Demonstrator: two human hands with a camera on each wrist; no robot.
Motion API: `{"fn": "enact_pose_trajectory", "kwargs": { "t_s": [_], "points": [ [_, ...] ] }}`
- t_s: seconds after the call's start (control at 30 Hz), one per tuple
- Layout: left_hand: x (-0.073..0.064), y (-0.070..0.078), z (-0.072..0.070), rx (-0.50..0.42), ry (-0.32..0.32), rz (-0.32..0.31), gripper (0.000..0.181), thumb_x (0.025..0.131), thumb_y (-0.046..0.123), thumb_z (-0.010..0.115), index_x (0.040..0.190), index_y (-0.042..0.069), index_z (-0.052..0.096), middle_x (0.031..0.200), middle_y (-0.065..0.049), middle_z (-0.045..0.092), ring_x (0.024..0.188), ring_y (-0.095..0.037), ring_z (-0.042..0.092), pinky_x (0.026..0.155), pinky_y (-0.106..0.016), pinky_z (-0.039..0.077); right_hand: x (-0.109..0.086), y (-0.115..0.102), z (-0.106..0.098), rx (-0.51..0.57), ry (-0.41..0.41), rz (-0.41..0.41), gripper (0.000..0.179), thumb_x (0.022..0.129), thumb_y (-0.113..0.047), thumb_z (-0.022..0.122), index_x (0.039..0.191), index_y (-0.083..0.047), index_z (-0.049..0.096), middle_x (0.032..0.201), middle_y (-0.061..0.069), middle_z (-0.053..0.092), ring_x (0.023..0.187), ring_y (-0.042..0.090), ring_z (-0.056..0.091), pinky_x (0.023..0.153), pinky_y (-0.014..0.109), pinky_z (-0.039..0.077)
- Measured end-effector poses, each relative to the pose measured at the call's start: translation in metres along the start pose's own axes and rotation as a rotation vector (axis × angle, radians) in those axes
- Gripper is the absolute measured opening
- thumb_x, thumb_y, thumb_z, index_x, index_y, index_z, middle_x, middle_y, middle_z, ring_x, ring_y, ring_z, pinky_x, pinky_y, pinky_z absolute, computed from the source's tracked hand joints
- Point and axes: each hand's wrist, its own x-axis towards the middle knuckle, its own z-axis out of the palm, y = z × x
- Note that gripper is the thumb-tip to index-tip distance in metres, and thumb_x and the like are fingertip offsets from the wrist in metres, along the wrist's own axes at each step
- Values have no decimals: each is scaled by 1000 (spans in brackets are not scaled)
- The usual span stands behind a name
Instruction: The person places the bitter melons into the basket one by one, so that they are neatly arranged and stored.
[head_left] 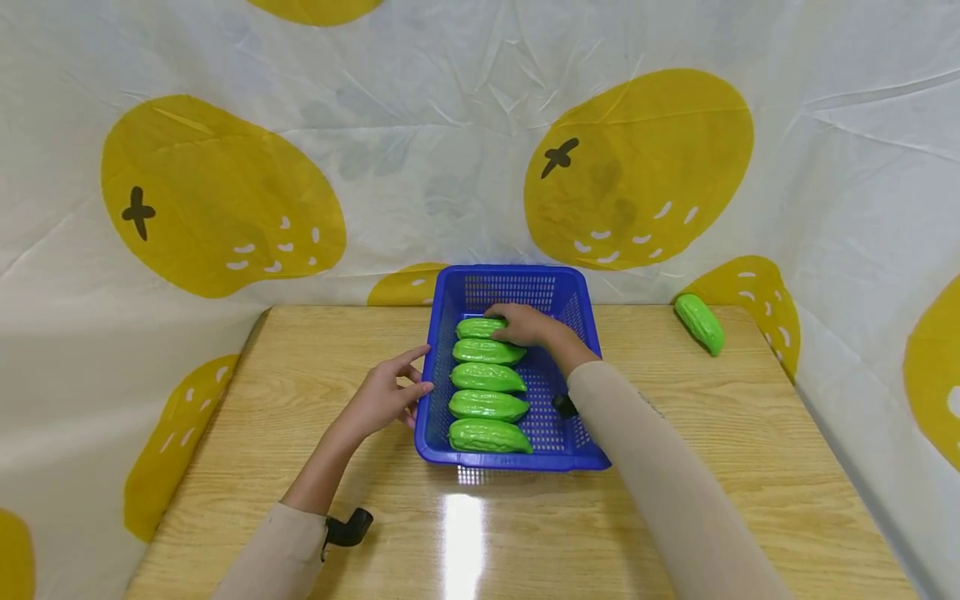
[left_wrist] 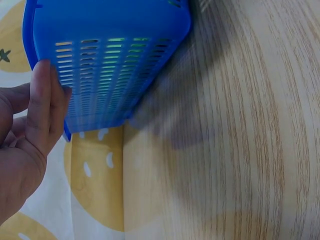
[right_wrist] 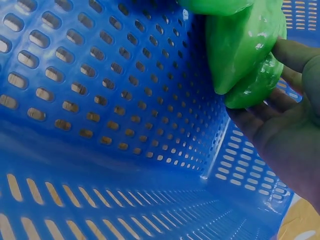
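A blue plastic basket (head_left: pixel 513 461) with perforated walls stands on the table. Inside, several bright green bitter melons (head_left: pixel 487 377) lie side by side in a column along its left side, tips mostly pointing right. My right hand (head_left: pixel 522 323) reaches into the far end and grips the farthest bitter melon (head_left: pixel 477 329); the right wrist view shows fingers and thumb around this bitter melon (right_wrist: pixel 255 87), beside its neighbour. With relaxed fingers, my left hand (head_left: pixel 382 393) touches the basket's left rim and outer wall, also visible in the left wrist view. One more bitter melon (head_left: pixel 700 323) lies alone at the table's far right.
The wood-grain table (head_left: pixel 315 367) runs back to a white cloth (head_left: pixel 435 167) printed with yellow fruit, which also hangs at both sides. Black wrist cameras are strapped on both wrists; the right one (head_left: pixel 564 406) is over the basket's interior.
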Motion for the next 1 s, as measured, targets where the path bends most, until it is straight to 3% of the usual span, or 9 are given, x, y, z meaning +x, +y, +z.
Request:
{"fn": "enact_pose_trajectory", "kwargs": {
  "t_s": [0.23,0.53,1.0],
  "points": [
    [-1,2,-1,-9,-9,1,67,100,5,67,160,15,39,105,-17,58,59,-22,65,62,-63,64,0,0,3,25,12,-2,46,101,-18,64,145,-3,56,144,19,59,136,37,54,118,51,45],
    [-1,4,-2,-9,-8,-4,66,100,5,67,160,16,40,105,-17,58,59,-22,66,64,-66,62,-1,-1,-1,75,8,11,57,103,-21,63,152,2,45,151,23,52,142,38,48,122,51,41],
    [0,1,-1,-21,-14,15,66,100,5,67,159,12,40,105,-18,59,62,-25,67,63,-65,63,-13,-13,-23,136,75,24,61,104,-21,62,155,3,38,157,22,45,148,37,41,125,51,38]
  ]
}}
